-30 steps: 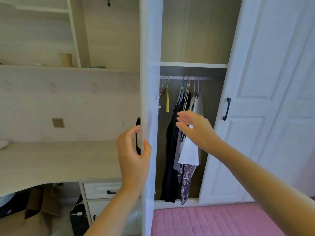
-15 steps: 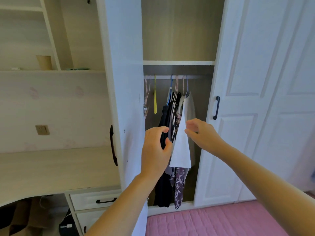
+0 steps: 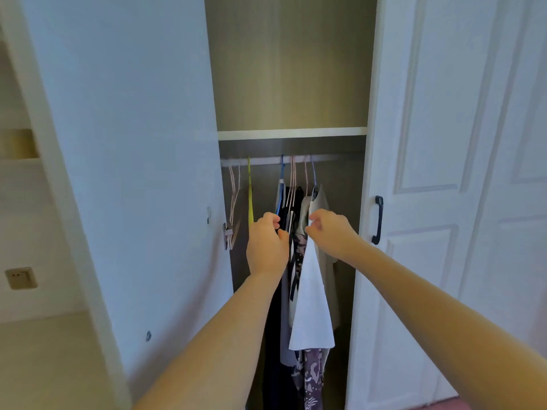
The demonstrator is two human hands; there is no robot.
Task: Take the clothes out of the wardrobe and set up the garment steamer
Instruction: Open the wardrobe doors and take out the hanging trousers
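hands both inside the open wardrobe [image 3: 291, 69], mid frame. my right hand [image 3: 331, 232] pinches the edge of the white shirt [image 3: 310, 306]; left hand [image 3: 266, 244] has fingers curled into the dark clothes [image 3: 285, 214] beside it, can't tell if it really grips. clothes hang off the rail [image 3: 331, 158]. i'd part them w/ the left, then lift the shirt's hanger hook up & off, not tug the cloth. no steamer in view.
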